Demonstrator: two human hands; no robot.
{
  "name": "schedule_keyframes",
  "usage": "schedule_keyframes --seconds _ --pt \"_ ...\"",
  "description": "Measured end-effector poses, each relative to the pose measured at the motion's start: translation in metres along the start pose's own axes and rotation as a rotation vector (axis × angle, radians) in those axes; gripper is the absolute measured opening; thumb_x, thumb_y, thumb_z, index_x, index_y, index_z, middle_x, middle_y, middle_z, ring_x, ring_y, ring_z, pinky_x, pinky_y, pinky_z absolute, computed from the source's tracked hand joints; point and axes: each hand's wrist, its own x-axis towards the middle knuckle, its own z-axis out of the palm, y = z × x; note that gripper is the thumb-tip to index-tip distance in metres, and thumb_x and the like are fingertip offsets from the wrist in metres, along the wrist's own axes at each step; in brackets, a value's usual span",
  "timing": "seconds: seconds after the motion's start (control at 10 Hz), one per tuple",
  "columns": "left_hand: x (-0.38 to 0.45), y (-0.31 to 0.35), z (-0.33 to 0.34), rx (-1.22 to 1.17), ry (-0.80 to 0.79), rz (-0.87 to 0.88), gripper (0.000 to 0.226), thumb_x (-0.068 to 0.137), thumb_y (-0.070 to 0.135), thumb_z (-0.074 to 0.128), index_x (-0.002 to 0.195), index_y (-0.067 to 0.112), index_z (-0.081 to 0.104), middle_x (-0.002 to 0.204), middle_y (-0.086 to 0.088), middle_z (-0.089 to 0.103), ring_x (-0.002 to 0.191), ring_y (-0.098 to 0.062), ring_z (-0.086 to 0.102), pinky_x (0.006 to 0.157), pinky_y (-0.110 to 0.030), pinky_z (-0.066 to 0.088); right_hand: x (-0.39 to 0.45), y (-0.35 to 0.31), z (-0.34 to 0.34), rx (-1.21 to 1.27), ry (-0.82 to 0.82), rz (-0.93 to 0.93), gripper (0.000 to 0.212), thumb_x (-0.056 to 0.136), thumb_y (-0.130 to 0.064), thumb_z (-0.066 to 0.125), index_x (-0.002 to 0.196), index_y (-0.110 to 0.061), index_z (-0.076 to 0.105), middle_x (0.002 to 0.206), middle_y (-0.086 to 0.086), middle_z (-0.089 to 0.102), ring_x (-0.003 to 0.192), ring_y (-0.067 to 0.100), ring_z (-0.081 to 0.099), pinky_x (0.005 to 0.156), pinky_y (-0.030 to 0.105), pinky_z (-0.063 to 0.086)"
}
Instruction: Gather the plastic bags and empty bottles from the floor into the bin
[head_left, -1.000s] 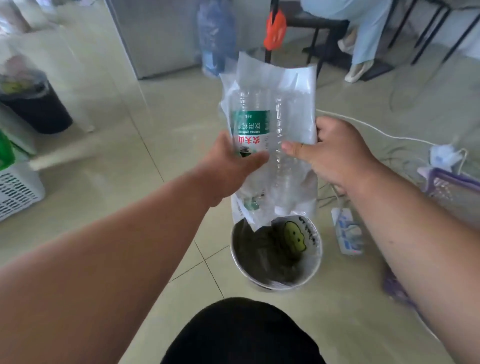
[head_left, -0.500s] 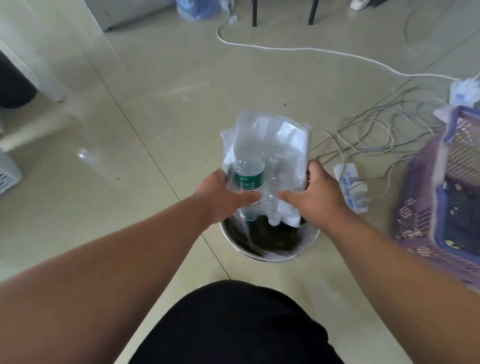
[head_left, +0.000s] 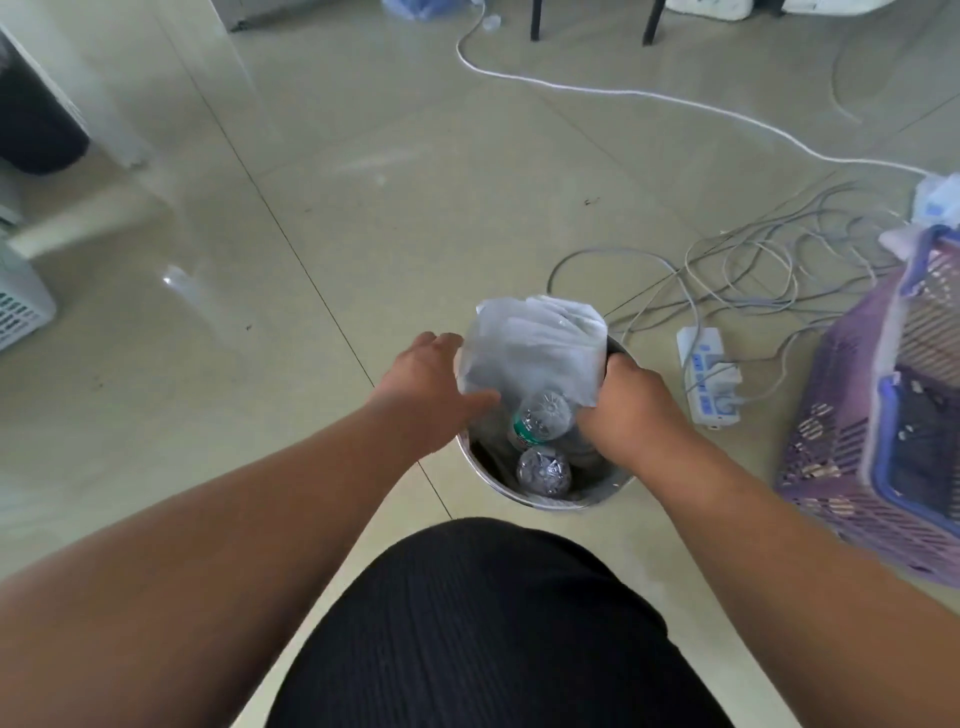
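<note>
A round metal bin (head_left: 545, 503) stands on the tiled floor just beyond my knee. Two clear empty bottles lie inside it: one with a green label (head_left: 540, 415) and a second bottle (head_left: 543, 471) nearer to me. A crumpled whitish plastic bag (head_left: 530, 353) sticks up out of the bin's far half, over the bottles. My left hand (head_left: 431, 387) is against the bag's left side with fingers spread and the thumb under its lower edge. My right hand (head_left: 631, 410) is closed on the bag's right edge, knuckles over the bin's rim.
A white power strip (head_left: 709, 382) and a tangle of grey cables (head_left: 753, 270) lie right of the bin. A purple plastic basket (head_left: 852, 415) stands at the far right. A white cord (head_left: 623, 93) crosses the floor behind; a white basket (head_left: 21, 306) sits at the left edge.
Both hands came down with the bundle from chest height to the bin. The bottles slid out and now lie inside it. My left hand has opened; the view tilted downward.
</note>
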Motion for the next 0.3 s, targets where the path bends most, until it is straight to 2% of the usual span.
schedule_keyframes --seconds 0.1,0.2,0.3 --pt "-0.024 -0.033 -0.029 -0.065 0.034 0.001 0.092 0.087 0.058 0.083 0.165 0.028 0.044 0.151 0.002 0.057 0.128 -0.025 0.063 0.102 -0.038 0.053 -0.017 -0.009 -0.014 0.093 0.045 -0.115 0.073 0.078 -0.022 0.074 0.142 -0.012 0.04 0.127 0.016 0.062 0.102 0.033 0.059 0.08 0.038 0.049" --pt "-0.063 -0.07 -0.055 -0.075 0.109 0.003 0.091 0.09 0.059 0.081 0.167 0.034 0.04 0.155 0.004 0.057 0.136 -0.024 0.06 0.111 -0.043 0.051 -0.037 -0.024 -0.022 0.073 0.096 -0.182 0.1 0.082 -0.028 0.074 0.161 -0.022 0.014 0.166 0.019 0.025 0.15 0.038 0.029 0.119 0.049 0.035" --pt "-0.094 -0.115 -0.083 0.048 0.213 0.009 0.092 0.093 0.061 0.076 0.17 0.036 0.033 0.165 0.003 0.05 0.149 -0.026 0.048 0.12 -0.047 0.042 -0.043 -0.074 -0.034 0.086 0.148 -0.345 0.093 0.084 -0.035 0.071 0.161 -0.018 0.021 0.166 0.016 0.028 0.153 0.036 0.025 0.121 0.047 0.029"
